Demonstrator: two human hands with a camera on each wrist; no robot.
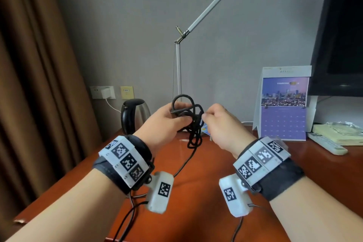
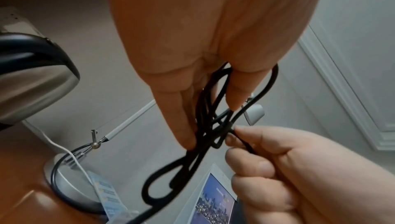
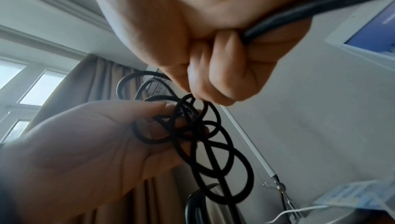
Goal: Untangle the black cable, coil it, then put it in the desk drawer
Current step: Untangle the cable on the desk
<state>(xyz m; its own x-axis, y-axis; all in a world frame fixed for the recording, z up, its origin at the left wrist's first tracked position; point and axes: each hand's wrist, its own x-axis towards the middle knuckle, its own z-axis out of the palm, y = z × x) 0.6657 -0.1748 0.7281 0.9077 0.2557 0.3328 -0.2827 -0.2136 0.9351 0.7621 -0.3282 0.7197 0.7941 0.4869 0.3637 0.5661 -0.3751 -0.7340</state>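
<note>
From the head view, the cable [image 1: 188, 120] is a knot of loops held up in the air in front of the lamp [image 1: 178, 68], above the worktop [image 1: 206, 173], with one strand trailing down past my left wrist toward the near edge. I judge the untangling barely begun: no coil is made, and the drawer is not in sight, so coiling and stowing are all left. My left hand [image 1: 167, 122] is raised to the left of the knot, palm turned inward, its grip closed round the bundle with a loop standing above the fingers. My right hand [image 1: 220, 124] is level with it on the other side, knuckles up, pinching at the knot's edge. In the left wrist view my left fingers [image 2: 181, 126] point down, nearly straight, with several strands threaded between them and a long loop hanging toward the lamp's base; my right thumb and forefinger pinch a single strand just beside them, the other fingers curled under. In the right wrist view my right grip is a tight fist nipping the top of one loop, while my left palm lies open-faced beneath the crossing loops, thumb laid over them. The kettle [image 1: 135, 116] stands left of the lamp.
</note>
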